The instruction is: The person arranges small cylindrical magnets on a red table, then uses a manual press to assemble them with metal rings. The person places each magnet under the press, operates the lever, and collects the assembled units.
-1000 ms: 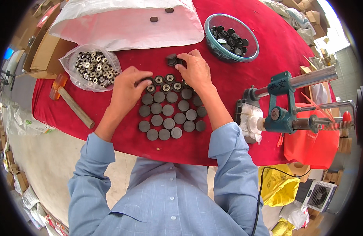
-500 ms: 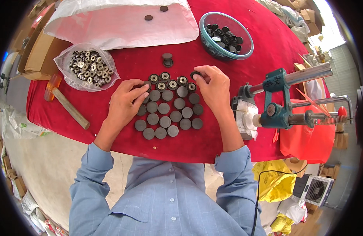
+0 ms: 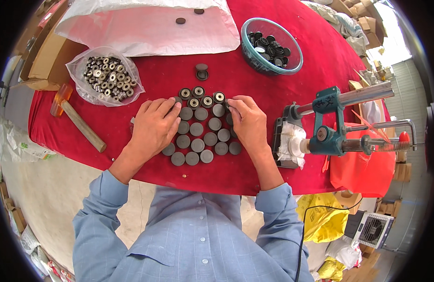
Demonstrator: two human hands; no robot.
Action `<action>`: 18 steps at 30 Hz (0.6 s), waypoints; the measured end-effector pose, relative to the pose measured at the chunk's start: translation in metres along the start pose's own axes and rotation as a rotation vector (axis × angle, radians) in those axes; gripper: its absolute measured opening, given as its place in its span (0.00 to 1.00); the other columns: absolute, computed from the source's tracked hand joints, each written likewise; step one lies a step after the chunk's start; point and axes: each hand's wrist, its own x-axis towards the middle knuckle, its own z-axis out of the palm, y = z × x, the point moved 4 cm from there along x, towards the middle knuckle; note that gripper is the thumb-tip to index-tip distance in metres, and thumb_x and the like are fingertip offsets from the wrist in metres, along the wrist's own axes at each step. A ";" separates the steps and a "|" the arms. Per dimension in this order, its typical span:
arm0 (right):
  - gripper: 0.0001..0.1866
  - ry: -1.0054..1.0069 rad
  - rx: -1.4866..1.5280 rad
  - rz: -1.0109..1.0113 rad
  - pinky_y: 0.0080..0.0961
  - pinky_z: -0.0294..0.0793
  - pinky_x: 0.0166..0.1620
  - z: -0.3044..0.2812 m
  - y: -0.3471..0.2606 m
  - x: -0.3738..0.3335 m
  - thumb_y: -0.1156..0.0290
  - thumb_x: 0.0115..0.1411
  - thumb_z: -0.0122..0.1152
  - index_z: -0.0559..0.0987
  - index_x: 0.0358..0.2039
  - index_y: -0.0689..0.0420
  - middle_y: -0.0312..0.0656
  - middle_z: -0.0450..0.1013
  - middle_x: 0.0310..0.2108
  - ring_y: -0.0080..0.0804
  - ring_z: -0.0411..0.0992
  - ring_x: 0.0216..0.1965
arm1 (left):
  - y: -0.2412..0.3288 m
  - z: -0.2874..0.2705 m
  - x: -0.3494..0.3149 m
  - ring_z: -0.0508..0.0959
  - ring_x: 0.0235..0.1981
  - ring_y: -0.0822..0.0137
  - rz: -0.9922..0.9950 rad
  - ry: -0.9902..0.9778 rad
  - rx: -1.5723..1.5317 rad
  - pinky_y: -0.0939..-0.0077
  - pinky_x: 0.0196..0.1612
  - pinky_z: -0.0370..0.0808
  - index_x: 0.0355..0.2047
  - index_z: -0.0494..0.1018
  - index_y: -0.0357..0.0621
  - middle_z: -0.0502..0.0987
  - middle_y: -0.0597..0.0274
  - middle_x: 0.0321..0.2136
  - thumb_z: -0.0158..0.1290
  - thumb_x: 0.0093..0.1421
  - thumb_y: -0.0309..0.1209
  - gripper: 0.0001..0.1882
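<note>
On the red cloth, my left hand (image 3: 156, 123) pinches a dark round cap (image 3: 178, 100) at the upper left of a cluster of caps. My right hand (image 3: 247, 123) has its thumb and fingers closed at the cluster's upper right edge, on a black cap (image 3: 227, 104) mostly covered by the fingertips. Between the hands, several black caps hold metal bearings (image 3: 198, 92), their rings facing up. Below them lie several flat grey discs (image 3: 196, 129) in loose rows. Just beyond, a dark disc (image 3: 201, 67) leans on a black cap (image 3: 202, 75).
A plastic bag of bearings (image 3: 104, 96) and a hammer (image 3: 83, 124) are at left. A clear bowl of black caps (image 3: 272, 68) stands at the far right. The green hand press (image 3: 329, 127) is right of my right hand. A white sack (image 3: 146, 33) lies at the back.
My right hand has come down and nearer with the black cap, to where an uncovered bearing showed at the right. My left hand stays at its cap, fingers bunched closer over it.
</note>
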 end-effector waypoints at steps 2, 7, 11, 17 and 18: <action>0.08 -0.019 -0.018 -0.009 0.39 0.86 0.43 -0.001 -0.003 -0.001 0.79 0.63 0.67 0.86 0.44 0.59 0.44 0.81 0.46 0.46 0.84 0.40 | -0.002 0.001 -0.001 0.80 0.53 0.52 -0.012 -0.005 -0.012 0.54 0.57 0.76 0.53 0.82 0.38 0.81 0.52 0.53 0.64 0.62 0.30 0.19; 0.18 -0.058 -0.102 -0.055 0.41 0.86 0.51 0.000 -0.005 -0.013 0.84 0.60 0.63 0.84 0.51 0.60 0.48 0.80 0.54 0.49 0.83 0.50 | -0.005 -0.005 0.002 0.81 0.52 0.51 -0.066 -0.045 -0.107 0.54 0.56 0.76 0.54 0.82 0.39 0.81 0.52 0.52 0.64 0.62 0.30 0.20; 0.24 -0.079 -0.185 -0.067 0.41 0.84 0.57 0.004 -0.008 -0.029 0.86 0.57 0.62 0.83 0.56 0.61 0.50 0.78 0.60 0.49 0.80 0.57 | -0.012 -0.006 0.026 0.81 0.53 0.49 -0.139 -0.058 -0.228 0.54 0.54 0.78 0.55 0.81 0.39 0.81 0.51 0.52 0.64 0.63 0.31 0.21; 0.24 -0.070 -0.231 -0.074 0.40 0.83 0.56 0.001 -0.013 -0.029 0.85 0.56 0.63 0.82 0.56 0.62 0.49 0.78 0.60 0.47 0.80 0.56 | -0.034 0.037 0.091 0.80 0.51 0.48 -0.139 0.024 -0.268 0.55 0.56 0.78 0.56 0.81 0.42 0.82 0.52 0.52 0.61 0.66 0.32 0.19; 0.24 -0.076 -0.239 -0.074 0.40 0.83 0.56 0.001 -0.013 -0.028 0.84 0.56 0.63 0.82 0.55 0.61 0.48 0.79 0.60 0.46 0.80 0.55 | -0.038 0.045 0.101 0.80 0.50 0.48 -0.133 0.048 -0.277 0.55 0.56 0.79 0.55 0.82 0.42 0.83 0.52 0.51 0.61 0.65 0.32 0.19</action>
